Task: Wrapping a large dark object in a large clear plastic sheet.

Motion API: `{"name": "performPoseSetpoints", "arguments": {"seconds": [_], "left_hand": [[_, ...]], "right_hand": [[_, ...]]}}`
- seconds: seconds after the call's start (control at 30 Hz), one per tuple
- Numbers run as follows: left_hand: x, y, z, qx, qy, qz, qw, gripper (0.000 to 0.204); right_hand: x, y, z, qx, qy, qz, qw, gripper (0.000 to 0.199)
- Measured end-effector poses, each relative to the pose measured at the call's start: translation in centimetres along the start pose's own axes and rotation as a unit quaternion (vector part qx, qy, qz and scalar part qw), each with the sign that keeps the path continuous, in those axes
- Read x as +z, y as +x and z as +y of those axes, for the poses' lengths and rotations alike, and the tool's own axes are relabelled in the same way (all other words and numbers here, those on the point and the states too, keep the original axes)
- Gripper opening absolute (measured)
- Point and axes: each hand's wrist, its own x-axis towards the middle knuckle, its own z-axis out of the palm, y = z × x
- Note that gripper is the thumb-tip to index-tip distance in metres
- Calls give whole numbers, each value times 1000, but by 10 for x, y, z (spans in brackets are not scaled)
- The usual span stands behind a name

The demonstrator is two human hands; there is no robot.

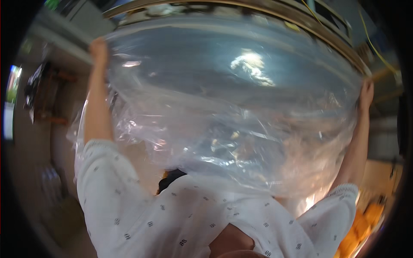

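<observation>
A large clear plastic sheet (193, 86) is stretched wide between my raised arms. My left hand (99, 51) is closed on its upper left corner, and my right hand (366, 92) grips the edge at the right. Along the top the sheet is fairly taut and shiny; lower down it hangs in crinkled folds toward my chest. Both hands are somewhat blurred, so single fingers are hard to make out.
Behind the sheet's top edge runs a long wooden frame bar (318, 28). A yellow cord (374, 47) hangs at the upper right. Orange items (361, 228) lie at the lower right, and a dark rack-like object (47, 92) stands at the left.
</observation>
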Motion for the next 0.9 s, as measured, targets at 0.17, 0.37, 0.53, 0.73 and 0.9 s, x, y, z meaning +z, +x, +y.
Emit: {"name": "performPoseSetpoints", "arguments": {"seconds": [0.17,0.37,0.53,0.73,0.9], "left_hand": [[42,-25,19,-114,-288,56,949,20],[55,-10,47,-166,-378,3,911,15],[69,4,63,-132,-324,5,937,18],[68,4,58,-111,-200,62,971,29],[74,11,45,-126,-100,83,983,30]], "right_hand": [[50,-28,57,129,146,29,980,24],[52,-12,63,124,85,-3,989,24],[49,-5,97,111,88,-20,990,23],[54,1,63,83,-83,29,993,34],[52,-2,61,82,-189,63,976,38]]}}
